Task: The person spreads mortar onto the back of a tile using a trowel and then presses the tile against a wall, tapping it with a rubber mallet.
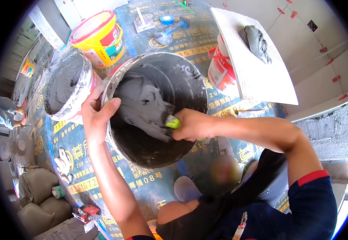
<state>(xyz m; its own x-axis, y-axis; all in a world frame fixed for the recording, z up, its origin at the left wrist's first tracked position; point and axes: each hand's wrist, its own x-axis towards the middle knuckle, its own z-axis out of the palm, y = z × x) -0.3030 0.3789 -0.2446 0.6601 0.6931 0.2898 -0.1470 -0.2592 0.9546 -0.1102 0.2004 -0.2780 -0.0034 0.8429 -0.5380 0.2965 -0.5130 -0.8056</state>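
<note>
My left hand (99, 114) grips the left rim of a large white bucket (116, 72), thumb over the edge and fingers outside. Grey mortar (140, 102) lies heaped against the bucket's left inner side, above a dark, coated bottom. My right hand (192, 124) is closed on the green handle (173, 122) of a tool whose working end is covered by the mortar. To the left stands a second bucket (68, 92) full of grey mortar. A white ribbed tile (262, 80) with a lump of mortar on it leans over a red-and-white bucket (221, 72) at the right.
Behind are a yellow bucket (100, 48), a blue tape roll (167, 19) and small tools (144, 24) on a printed floor covering (134, 176). Another person (8, 112) works at far left. Grey sacks (42, 200) lie lower left; a tiled wall (318, 60) rises at right.
</note>
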